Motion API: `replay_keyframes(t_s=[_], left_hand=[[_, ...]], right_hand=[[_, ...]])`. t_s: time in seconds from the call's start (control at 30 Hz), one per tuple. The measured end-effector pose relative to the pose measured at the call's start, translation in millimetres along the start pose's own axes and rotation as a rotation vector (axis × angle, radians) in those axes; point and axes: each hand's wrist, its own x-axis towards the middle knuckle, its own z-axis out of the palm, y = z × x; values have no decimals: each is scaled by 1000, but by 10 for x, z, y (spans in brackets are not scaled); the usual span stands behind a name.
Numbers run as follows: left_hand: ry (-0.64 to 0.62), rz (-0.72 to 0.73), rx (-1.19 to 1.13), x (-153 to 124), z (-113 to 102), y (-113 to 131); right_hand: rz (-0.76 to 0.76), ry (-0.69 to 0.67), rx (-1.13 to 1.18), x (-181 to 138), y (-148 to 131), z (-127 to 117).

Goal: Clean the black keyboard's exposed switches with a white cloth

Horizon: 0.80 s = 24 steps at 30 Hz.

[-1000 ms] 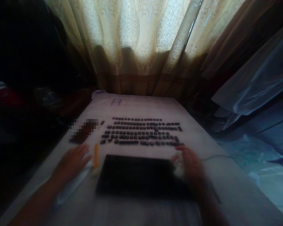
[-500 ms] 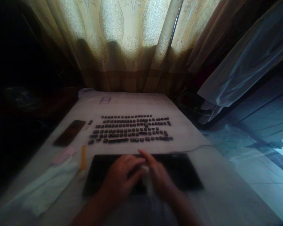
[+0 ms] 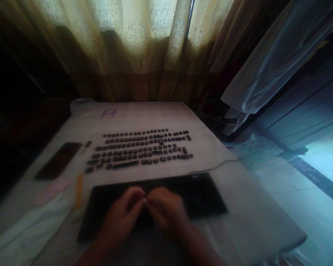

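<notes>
A black keyboard base [image 3: 204,194], bare of caps as far as the dim light shows, lies at the front of the table. Above its middle, my left hand [image 3: 121,216] and my right hand [image 3: 168,210] meet at the fingertips. Both are closed in a pinch, and a tiny pale bit shows between them, too small and blurred to name. Behind the base, rows of loose black keycaps [image 3: 133,149] are laid out, with the long space bar [image 3: 125,164] in the nearest row.
To the left are a dark phone [image 3: 59,160], a pink cloth [image 3: 51,191], a white cloth [image 3: 30,232] and a yellow-orange strip [image 3: 78,191]. A cable [image 3: 215,168] runs from the base toward the table's right edge. Curtains [image 3: 135,48] hang behind.
My view has turned, shifting the table leftward in the picture. My right hand has gone from extended fingers to a pinch against my left. The larger whitish thing between my hands no longer shows.
</notes>
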Motion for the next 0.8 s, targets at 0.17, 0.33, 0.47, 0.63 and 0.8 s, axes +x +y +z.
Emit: replay_keyframes(t_s=[0.17, 0.33, 0.47, 0.63, 0.8], left_hand=[[-59, 61, -25, 13, 33, -18], [-78, 158, -19, 50, 58, -3], [-82, 253, -1, 82, 68, -17], [-124, 296, 70, 48, 58, -7], [-144, 243, 130, 7, 49, 67]], right_hand=[[102, 54, 37, -9, 23, -31], [173, 61, 143, -22, -3, -99], [225, 41, 198, -36, -18, -114], [232, -12, 180, -37, -34, -135], [20, -28, -31, -13, -95, -167]])
